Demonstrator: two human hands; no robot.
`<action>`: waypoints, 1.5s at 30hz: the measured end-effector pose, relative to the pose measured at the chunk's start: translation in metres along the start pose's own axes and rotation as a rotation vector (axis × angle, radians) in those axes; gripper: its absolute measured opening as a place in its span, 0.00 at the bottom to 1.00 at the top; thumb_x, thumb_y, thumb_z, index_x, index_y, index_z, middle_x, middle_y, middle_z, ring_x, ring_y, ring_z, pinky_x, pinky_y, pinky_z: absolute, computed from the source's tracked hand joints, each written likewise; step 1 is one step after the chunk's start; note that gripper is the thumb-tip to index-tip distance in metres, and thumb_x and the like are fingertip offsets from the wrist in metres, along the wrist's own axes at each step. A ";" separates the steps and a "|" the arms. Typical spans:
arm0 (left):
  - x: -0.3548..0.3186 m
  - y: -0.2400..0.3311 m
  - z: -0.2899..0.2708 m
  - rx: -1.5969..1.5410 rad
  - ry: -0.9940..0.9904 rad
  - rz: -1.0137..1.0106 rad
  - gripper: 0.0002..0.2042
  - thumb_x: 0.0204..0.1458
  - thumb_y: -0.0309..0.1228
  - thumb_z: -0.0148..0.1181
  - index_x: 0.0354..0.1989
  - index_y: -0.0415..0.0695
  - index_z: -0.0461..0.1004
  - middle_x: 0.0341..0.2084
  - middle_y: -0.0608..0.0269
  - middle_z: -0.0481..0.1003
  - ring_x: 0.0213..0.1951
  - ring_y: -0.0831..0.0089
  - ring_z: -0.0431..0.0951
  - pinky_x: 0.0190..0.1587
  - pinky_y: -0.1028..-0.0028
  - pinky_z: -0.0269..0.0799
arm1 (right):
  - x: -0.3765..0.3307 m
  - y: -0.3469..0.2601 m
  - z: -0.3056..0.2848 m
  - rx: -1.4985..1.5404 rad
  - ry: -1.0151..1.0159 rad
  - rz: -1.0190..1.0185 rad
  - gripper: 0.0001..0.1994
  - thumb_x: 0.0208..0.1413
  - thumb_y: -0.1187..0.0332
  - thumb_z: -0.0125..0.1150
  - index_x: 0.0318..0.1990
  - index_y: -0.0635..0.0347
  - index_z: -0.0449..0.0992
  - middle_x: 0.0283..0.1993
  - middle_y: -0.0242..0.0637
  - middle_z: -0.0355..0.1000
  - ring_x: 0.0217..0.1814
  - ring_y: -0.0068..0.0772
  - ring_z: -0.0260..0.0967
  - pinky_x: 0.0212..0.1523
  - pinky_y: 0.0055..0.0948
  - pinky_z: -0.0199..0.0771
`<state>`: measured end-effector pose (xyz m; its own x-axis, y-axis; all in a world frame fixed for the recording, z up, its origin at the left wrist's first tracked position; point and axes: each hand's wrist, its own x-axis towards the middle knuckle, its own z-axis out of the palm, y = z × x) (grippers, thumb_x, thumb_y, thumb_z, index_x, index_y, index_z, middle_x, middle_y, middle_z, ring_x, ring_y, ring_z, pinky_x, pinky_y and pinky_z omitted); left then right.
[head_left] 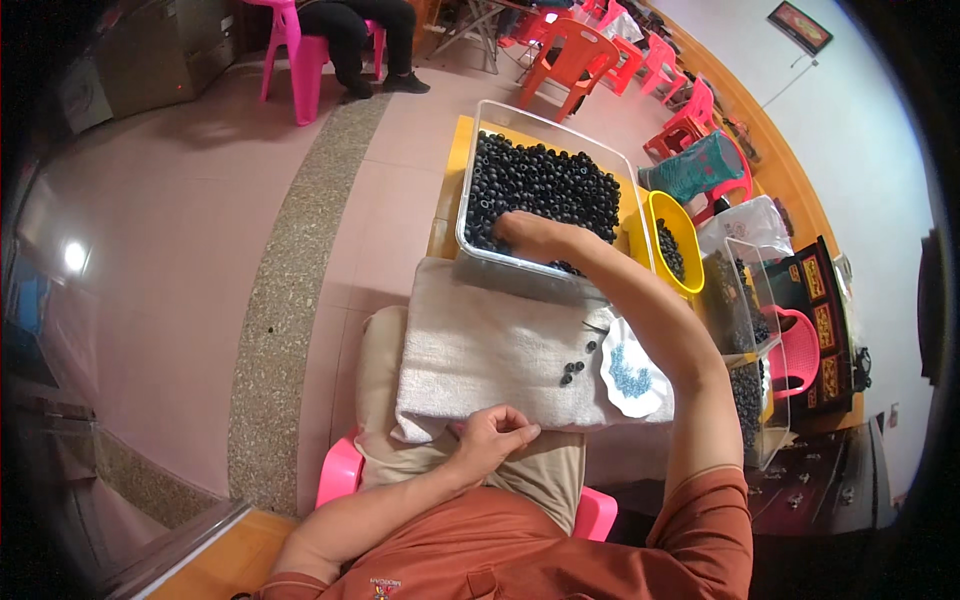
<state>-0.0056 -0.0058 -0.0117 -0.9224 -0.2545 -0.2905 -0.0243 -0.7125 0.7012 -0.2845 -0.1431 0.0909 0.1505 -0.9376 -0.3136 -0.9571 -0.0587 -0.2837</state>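
Note:
My right hand [530, 236] reaches into a clear plastic bin [630, 165] of black round beads [545, 185], at its near left corner; the fingers are hidden. My left hand [495, 438] rests over my lap at the near edge of a white towel [480, 350]. Its fingers are curled with thumb and forefinger together; anything between them is too small to make out. Several loose black beads [568, 379] lie on the towel. Beside them sits a white scalloped dish [650, 402] with tiny blue pieces [629, 378], under my right forearm.
A yellow tub [694, 277] of dark beads stands right of the bin. Further right are clear containers [762, 440] of dark pieces. A person [362, 30] sits on a pink chair [306, 75] at the far left. Red and pink chairs [570, 60] line the back.

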 end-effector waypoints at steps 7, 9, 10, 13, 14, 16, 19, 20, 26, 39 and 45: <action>0.001 0.000 0.000 0.029 -0.004 0.016 0.06 0.52 0.26 0.63 0.32 0.39 0.73 0.25 0.68 0.74 0.27 0.83 0.71 0.30 0.83 0.68 | -0.007 -0.001 -0.002 -0.109 0.051 0.053 0.10 0.40 0.73 0.56 0.33 0.65 0.77 0.33 0.54 0.74 0.43 0.54 0.72 0.42 0.46 0.71; 0.001 -0.001 0.000 0.034 -0.012 0.022 0.06 0.52 0.26 0.64 0.31 0.39 0.73 0.24 0.68 0.73 0.26 0.83 0.71 0.30 0.83 0.67 | -0.013 0.000 -0.003 -0.043 0.186 0.037 0.10 0.43 0.71 0.59 0.34 0.62 0.79 0.33 0.51 0.75 0.38 0.51 0.73 0.40 0.39 0.72; 0.001 -0.001 0.000 0.040 -0.005 0.028 0.06 0.52 0.26 0.64 0.31 0.39 0.73 0.24 0.68 0.73 0.26 0.83 0.71 0.29 0.83 0.67 | -0.016 -0.003 -0.006 -0.044 0.186 0.035 0.10 0.43 0.71 0.59 0.34 0.62 0.79 0.33 0.51 0.75 0.38 0.51 0.73 0.40 0.39 0.72; 0.000 0.002 0.002 0.046 0.002 0.036 0.06 0.52 0.26 0.64 0.31 0.39 0.73 0.23 0.68 0.73 0.26 0.83 0.70 0.29 0.83 0.66 | -0.025 -0.007 -0.014 0.009 0.232 0.048 0.13 0.43 0.69 0.61 0.39 0.62 0.80 0.35 0.50 0.76 0.38 0.48 0.74 0.41 0.36 0.73; -0.001 0.003 0.003 0.048 0.000 0.037 0.06 0.52 0.27 0.64 0.31 0.39 0.73 0.23 0.68 0.73 0.26 0.83 0.70 0.29 0.83 0.66 | -0.028 -0.005 -0.014 0.016 0.248 0.035 0.15 0.43 0.69 0.61 0.40 0.63 0.80 0.35 0.49 0.76 0.38 0.46 0.74 0.41 0.36 0.73; 0.000 0.001 0.002 0.051 -0.007 0.036 0.06 0.51 0.27 0.64 0.31 0.39 0.73 0.23 0.68 0.73 0.26 0.83 0.70 0.29 0.83 0.66 | -0.031 -0.002 -0.015 0.024 0.264 0.021 0.16 0.44 0.68 0.62 0.42 0.64 0.79 0.35 0.49 0.76 0.37 0.45 0.75 0.41 0.35 0.73; -0.001 0.002 0.001 0.060 -0.008 0.023 0.06 0.52 0.27 0.64 0.31 0.39 0.73 0.23 0.68 0.73 0.26 0.83 0.70 0.29 0.83 0.66 | -0.035 -0.002 -0.017 0.043 0.237 0.098 0.16 0.43 0.66 0.61 0.41 0.61 0.79 0.34 0.51 0.76 0.40 0.48 0.74 0.42 0.39 0.73; -0.001 0.003 0.002 0.065 -0.005 0.011 0.06 0.52 0.27 0.64 0.31 0.39 0.73 0.23 0.68 0.73 0.26 0.83 0.71 0.29 0.83 0.66 | -0.038 -0.004 -0.019 0.027 0.219 0.127 0.17 0.43 0.68 0.62 0.43 0.63 0.79 0.35 0.49 0.76 0.39 0.47 0.74 0.42 0.37 0.73; 0.002 -0.005 0.000 0.065 -0.033 0.061 0.06 0.51 0.27 0.64 0.31 0.39 0.73 0.24 0.67 0.74 0.26 0.83 0.71 0.30 0.82 0.68 | -0.058 0.006 -0.010 0.035 0.290 0.090 0.14 0.46 0.71 0.61 0.41 0.66 0.78 0.34 0.47 0.75 0.38 0.46 0.74 0.41 0.37 0.72; 0.001 -0.008 0.004 0.080 -0.036 0.058 0.06 0.51 0.27 0.64 0.31 0.40 0.73 0.25 0.68 0.74 0.26 0.83 0.71 0.31 0.82 0.68 | -0.077 0.033 -0.006 0.083 0.187 -0.005 0.10 0.47 0.72 0.60 0.38 0.62 0.80 0.32 0.44 0.77 0.34 0.38 0.75 0.36 0.32 0.73; 0.000 -0.005 0.002 0.085 -0.009 0.034 0.06 0.51 0.26 0.64 0.31 0.40 0.73 0.25 0.68 0.74 0.27 0.83 0.71 0.31 0.82 0.68 | -0.045 0.019 -0.013 0.048 0.040 0.008 0.17 0.37 0.78 0.55 0.39 0.58 0.80 0.35 0.43 0.78 0.39 0.41 0.75 0.40 0.36 0.73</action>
<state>-0.0062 -0.0007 -0.0135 -0.9266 -0.2716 -0.2601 -0.0250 -0.6456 0.7632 -0.3124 -0.1066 0.1116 0.1315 -0.9511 -0.2795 -0.9451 -0.0352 -0.3248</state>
